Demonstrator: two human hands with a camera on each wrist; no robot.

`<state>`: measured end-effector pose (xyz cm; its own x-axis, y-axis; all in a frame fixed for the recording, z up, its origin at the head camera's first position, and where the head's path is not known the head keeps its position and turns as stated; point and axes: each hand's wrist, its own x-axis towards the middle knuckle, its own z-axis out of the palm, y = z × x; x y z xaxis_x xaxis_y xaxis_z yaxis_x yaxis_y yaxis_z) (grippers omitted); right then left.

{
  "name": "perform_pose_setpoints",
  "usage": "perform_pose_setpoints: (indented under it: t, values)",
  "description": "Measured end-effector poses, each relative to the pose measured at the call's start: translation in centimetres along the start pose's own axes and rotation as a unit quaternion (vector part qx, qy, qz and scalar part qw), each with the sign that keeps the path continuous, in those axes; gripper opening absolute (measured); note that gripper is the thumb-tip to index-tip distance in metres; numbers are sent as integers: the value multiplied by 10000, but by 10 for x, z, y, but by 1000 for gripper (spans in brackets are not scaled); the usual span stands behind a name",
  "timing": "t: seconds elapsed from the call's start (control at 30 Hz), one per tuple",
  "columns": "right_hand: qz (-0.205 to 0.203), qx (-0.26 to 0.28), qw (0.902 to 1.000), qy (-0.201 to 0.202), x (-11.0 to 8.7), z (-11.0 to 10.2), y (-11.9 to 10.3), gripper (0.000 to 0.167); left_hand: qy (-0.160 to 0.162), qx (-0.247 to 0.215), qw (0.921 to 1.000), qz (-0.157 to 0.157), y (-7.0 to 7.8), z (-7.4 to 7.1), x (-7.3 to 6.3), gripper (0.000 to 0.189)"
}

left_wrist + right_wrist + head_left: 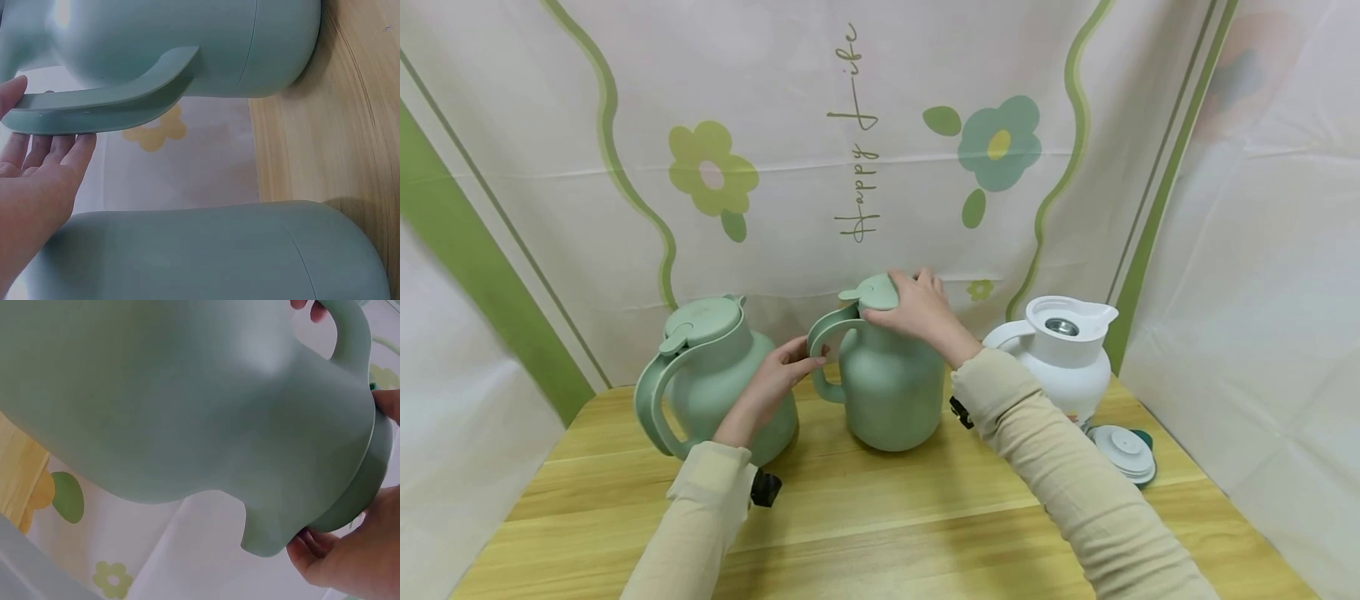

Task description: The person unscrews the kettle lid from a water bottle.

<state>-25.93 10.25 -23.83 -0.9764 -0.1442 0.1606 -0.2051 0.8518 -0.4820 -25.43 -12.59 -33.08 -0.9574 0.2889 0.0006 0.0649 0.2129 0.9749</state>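
Observation:
A green thermos jug (891, 392) stands upright on the wooden table between two other jugs. My left hand (772, 382) holds its handle (103, 100), thumb on one side and fingers on the other. From above, my right hand (925, 310) grips the round green lid (874, 292) at the jug's mouth. In the right wrist view, the thumb and fingertips lie on opposite sides of the lid (357, 487), close to the spout (265, 537).
A second green jug (724, 367), lid on, stands at the left, just behind my left forearm. On the right is a white jug (1071, 371) with its mouth uncovered, and a white lid (1123, 450) lies beside it. A printed cloth (805, 100) hangs behind the table.

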Motion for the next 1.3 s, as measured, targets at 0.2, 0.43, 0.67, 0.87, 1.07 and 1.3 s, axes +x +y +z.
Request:
perform_pose_setpoints:
  t: [0.2,0.43,0.67,0.87,1.07,1.3]
  values:
    - [-81,-83,9997,-219,2,-1,2,82,4,-9,10000,34,0,1,0,46]
    - [-85,-66,9998,-194,2,1,2,87,20,28,10000,23,1,0,0,46]
    - [191,21,9998,51,1,6,-2,94,20,-21,10000,-17,0,1,0,46]
    - [296,-79,9994,187,1,6,-4,91,39,-19,10000,12,0,1,0,46]
    - [322,-116,9991,242,2,5,-5,83,22,7,10000,22,0,1,0,46]
    - [363,37,9989,287,2,4,-6,81,-17,4,10000,14,-1,0,0,46]
